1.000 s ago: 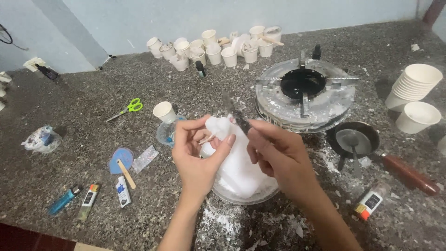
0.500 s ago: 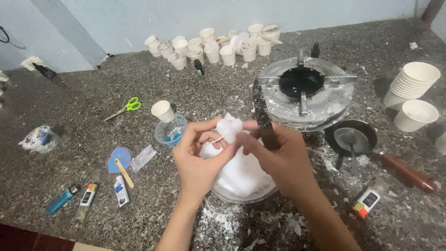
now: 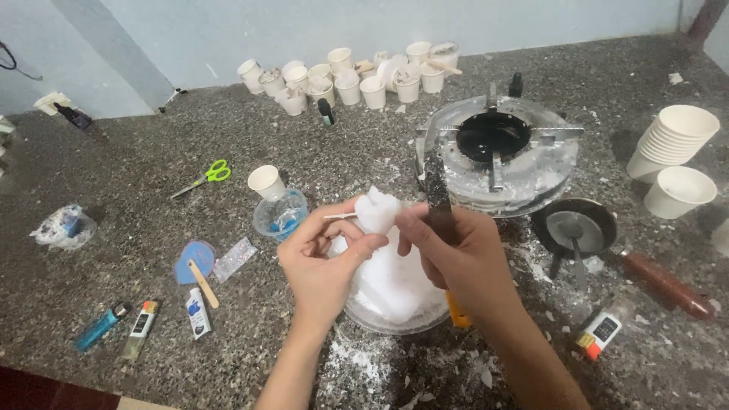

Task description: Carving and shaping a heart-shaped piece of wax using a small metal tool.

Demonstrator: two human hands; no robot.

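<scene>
My left hand (image 3: 323, 262) holds a white waxy lump (image 3: 377, 210) by a thin stick that pokes out of it to the left. My right hand (image 3: 456, 254) pinches the same lump from the right and also grips a dark knife (image 3: 436, 190), blade pointing up, yellow handle end showing below the wrist. Both hands hover over a glass bowl (image 3: 395, 323) heaped with white wax chunks (image 3: 391, 285).
A round gas burner (image 3: 497, 152) stands behind, a small dark pan (image 3: 581, 231) with a brown handle to its right. Stacked white paper cups (image 3: 676, 140) are far right, more cups (image 3: 345, 76) at the back. Green scissors (image 3: 201, 178), lighters (image 3: 99, 328), small tubes lie left. Wax crumbs litter the counter.
My right hand has swung the knife from low near the lump to upright. Both hands have closed in on the lump and lifted it slightly.
</scene>
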